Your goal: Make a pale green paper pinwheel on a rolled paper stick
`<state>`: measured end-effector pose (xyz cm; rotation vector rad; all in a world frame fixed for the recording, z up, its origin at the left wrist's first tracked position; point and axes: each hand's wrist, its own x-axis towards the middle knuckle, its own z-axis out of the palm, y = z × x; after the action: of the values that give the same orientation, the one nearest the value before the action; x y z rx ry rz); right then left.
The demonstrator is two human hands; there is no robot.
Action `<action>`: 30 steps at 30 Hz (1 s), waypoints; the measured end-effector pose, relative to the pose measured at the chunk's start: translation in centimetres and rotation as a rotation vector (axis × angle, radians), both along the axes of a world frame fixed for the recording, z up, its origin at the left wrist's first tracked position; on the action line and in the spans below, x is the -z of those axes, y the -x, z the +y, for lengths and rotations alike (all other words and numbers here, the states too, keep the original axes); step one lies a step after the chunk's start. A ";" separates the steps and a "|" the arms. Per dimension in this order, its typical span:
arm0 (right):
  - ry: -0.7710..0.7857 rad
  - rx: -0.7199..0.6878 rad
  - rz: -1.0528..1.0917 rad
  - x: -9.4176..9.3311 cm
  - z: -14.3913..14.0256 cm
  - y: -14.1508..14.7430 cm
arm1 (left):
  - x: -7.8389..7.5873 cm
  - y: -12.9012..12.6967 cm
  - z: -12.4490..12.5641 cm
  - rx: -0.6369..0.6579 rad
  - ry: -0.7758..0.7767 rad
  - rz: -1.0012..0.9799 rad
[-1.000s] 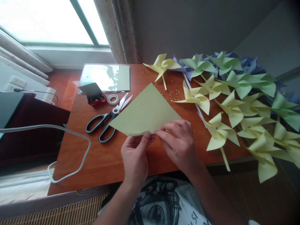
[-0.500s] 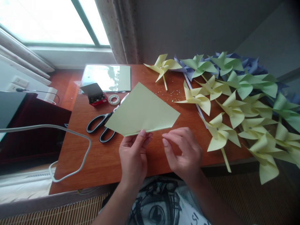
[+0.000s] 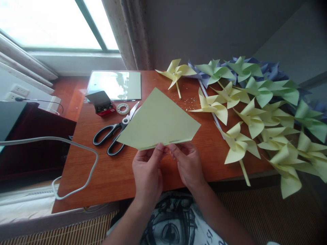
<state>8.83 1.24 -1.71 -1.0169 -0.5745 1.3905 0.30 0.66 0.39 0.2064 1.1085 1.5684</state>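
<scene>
Above the counter [image 3: 107,177], a pale green sheet of paper [image 3: 158,119] is pinched in both my hands. My left hand [image 3: 148,166] has its thumb on top of the near edge and its fingers tucked under. My right hand [image 3: 187,163] holds the same edge just beside it, thumb on top too, with most of its fingers hidden. Along that edge runs a thin strip, folded or rolled; I cannot tell which. The rest of the sheet spreads away from me, with one corner pointing to the back.

I think this paper is very light, so it needs only a small squeeze. It looks a bit stiff, because it sticks out and does not flop down. It should crease easily, though, and a hard pinch could leave a mark. Its top is not shiny, so I don't expect it to slip much. The near edge seems the best place to hold, where the strip looks thicker, with thumbs above and fingers below. The far corner and side corners look thin and easy to bend, so they are poor spots to grab. The sheet hides part of the scissors [image 3: 118,127], and I cannot tell if they touch.
</scene>
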 end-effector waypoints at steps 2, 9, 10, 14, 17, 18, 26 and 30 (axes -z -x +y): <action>0.022 0.054 0.054 0.0 -0.1 -0.1 | -0.1 -0.1 -0.1 0.004 0.008 -0.012; 0.011 0.138 0.146 -0.4 0.1 -0.8 | -0.3 -0.3 0.0 0.031 0.011 -0.034; 0.002 0.145 0.129 -0.5 0.2 -1.0 | -0.3 -0.3 0.0 0.030 0.013 -0.035; -0.003 0.188 0.034 -0.7 0.3 -1.7 | -0.2 -0.1 0.2 0.027 0.021 -0.040; -0.011 0.259 0.016 -0.7 0.5 -2.5 | -0.1 0.2 0.3 0.012 0.030 -0.029; -0.018 0.279 0.016 -0.6 0.6 -2.7 | 0.0 0.3 0.4 0.005 0.035 -0.024; -0.002 -0.005 0.107 0.0 -0.2 -0.8 | 0.0 -0.4 0.3 0.006 0.019 -0.035; 0.058 0.003 0.048 0.3 -0.3 0.1 | 0.1 -0.7 0.1 0.018 0.020 -0.046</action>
<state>8.77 0.92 -2.01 -1.0273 -0.4992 1.4328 1.04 0.80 0.29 0.1664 1.0833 1.5383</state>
